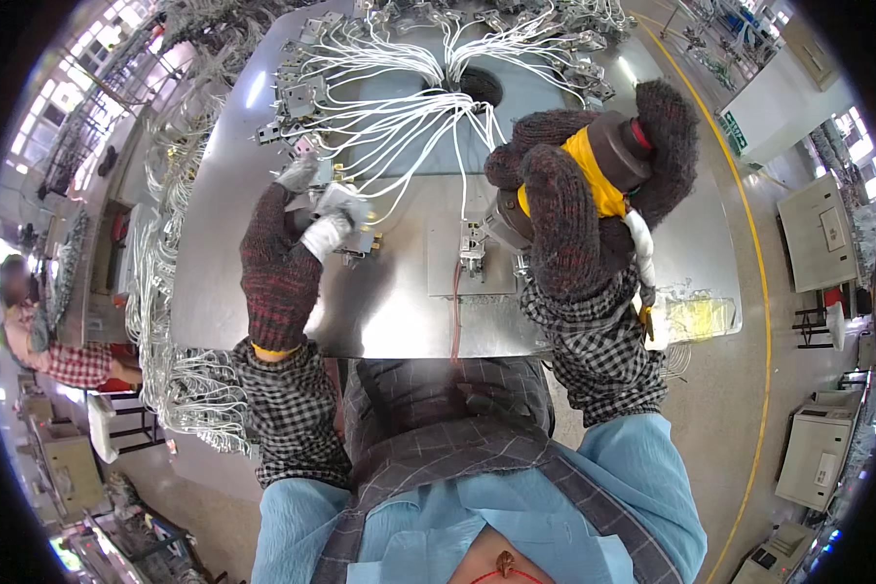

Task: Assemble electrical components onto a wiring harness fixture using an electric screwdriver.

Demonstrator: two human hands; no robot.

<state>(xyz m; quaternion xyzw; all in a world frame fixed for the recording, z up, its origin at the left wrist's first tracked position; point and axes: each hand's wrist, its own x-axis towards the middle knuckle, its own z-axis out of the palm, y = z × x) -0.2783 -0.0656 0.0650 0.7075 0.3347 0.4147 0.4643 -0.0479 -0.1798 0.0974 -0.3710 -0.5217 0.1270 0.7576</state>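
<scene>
On the steel table (399, 302), knit-gloved hands grip a boxy connector (345, 219); a cylindrical tool (613, 151).

Grey factory floor (749, 409) with a yellow line (761, 292), beige cabinets (816, 450).

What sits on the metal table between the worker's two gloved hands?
In the head view, between left hand and right hand: bare metal table, white wires fanning above, and a small metal connector part.

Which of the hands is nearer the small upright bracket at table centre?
Right. The right hand, gripping a power tool, is just beside the bracket; the left hand is farther off.
</scene>
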